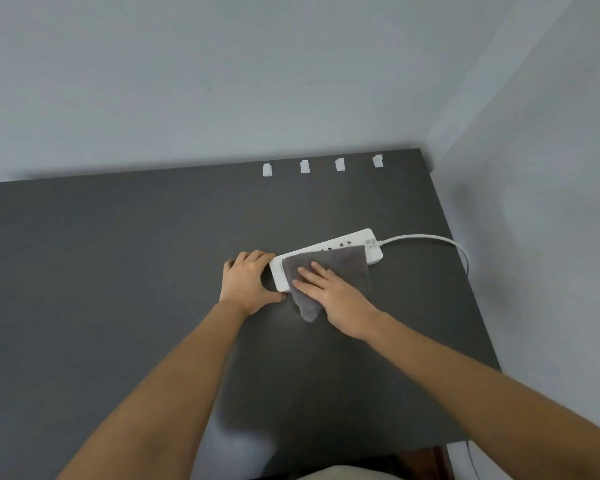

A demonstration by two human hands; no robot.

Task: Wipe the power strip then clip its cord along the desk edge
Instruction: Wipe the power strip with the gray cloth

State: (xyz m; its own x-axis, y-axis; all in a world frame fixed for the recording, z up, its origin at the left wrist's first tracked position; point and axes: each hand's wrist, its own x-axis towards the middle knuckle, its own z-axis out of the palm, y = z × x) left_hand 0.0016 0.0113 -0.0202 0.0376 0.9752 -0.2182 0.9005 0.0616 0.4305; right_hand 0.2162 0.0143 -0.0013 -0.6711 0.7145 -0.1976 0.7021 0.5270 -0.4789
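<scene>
Head view, looking down on a dark grey surface (pixel 118 271) set into a corner of pale grey walls (pixel 222 81). No containers anywhere in view. White power strip (pixel 359 242) lies a little right of centre, tilted, its far end pointing toward 2 o'clock. Grey cloth (pixel 340 268) is draped over most of its top and hangs off the near side onto the surface toward 6 o'clock. Right hand (pixel 333 292) lies flat on the cloth, fingers spread and extended, palm down, pressing it onto the strip. Left hand (pixel 248 284) sits at the strip's 9 o'clock end, fingers curled against that end and thumb on the surface beside the near corner, bracing it rather than gripping around it. White cord (pixel 430 239) leaves the strip's far end, runs toward 3 o'clock, then bends down over the right edge of the surface. Four white clips (pixel 305 166) stand in a row along the far edge at 12 o'clock, spaced apart, well clear of the cord. Both bare forearms come in from 6 o'clock.
</scene>
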